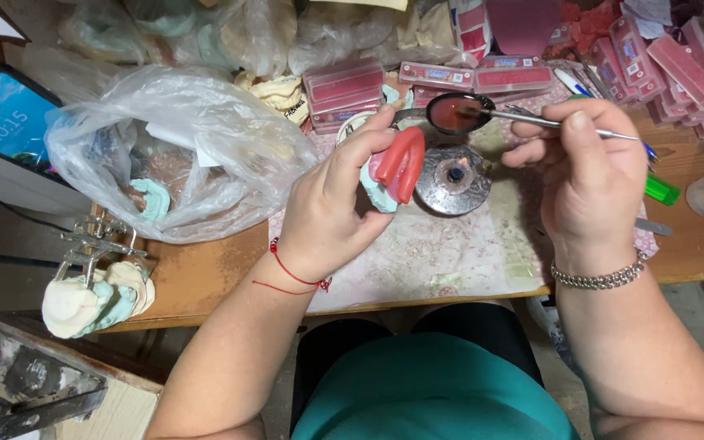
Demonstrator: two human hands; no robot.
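Note:
My left hand (pixel 332 200) holds a pale green dental cast topped with a red wax rim (pixel 399 163), tilted up above the table. My right hand (pixel 588 175) grips a thin metal instrument (pixel 531 121) by its handle. Its spoon-like end (pixel 459 112) holds dark red melted wax and hovers just above a round metal burner (pixel 453 179). The wax rim sits immediately left of the burner and below the spoon.
A crumpled clear plastic bag (pixel 181 147) lies left of my hands. Boxes of pink wax sheets (pixel 523 77) crowd the back. A phone (pixel 2 114) stands far left, a plaster model in a metal articulator (pixel 95 285) at the table's front left, a green lighter (pixel 662 189) right.

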